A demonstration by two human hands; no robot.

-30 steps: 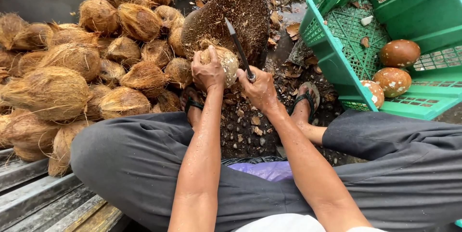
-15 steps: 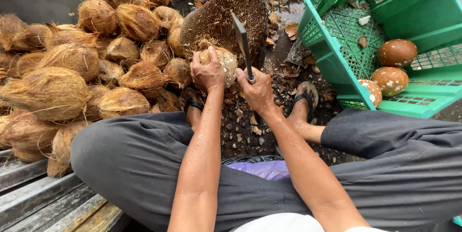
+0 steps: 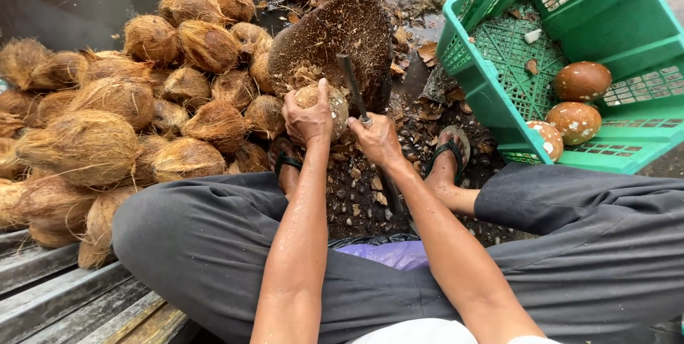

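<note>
A partly husked coconut (image 3: 324, 105), pale and flecked with brown fibre, sits at the middle of the scene against the near face of a dark, fibre-caked chopping block (image 3: 335, 41). The left hand (image 3: 308, 117) is clamped over its near left side, fingers wrapped around the shell. Just to the right, the right hand (image 3: 376, 141) is closed around the handle of a cleaver (image 3: 351, 87), whose dark blade stands up and tilts slightly left, its edge just beside the coconut's right side; whether it touches cannot be told.

Below the hands, the ground (image 3: 363, 194) is littered with dark shell chips and husk scraps. A foot in a black sandal (image 3: 449, 153) rests on it to the right, another sandalled foot (image 3: 285, 162) to the left. Grey trousers (image 3: 206, 244) cover both bent knees in the near part.

To the left lies a large heap of unhusked brown coconuts (image 3: 121, 116). At the far right stands a green plastic crate (image 3: 499, 94), holding three smooth, husked coconuts (image 3: 581, 81) near its right corner. Grey wooden planks (image 3: 64, 301) show at the near left.
</note>
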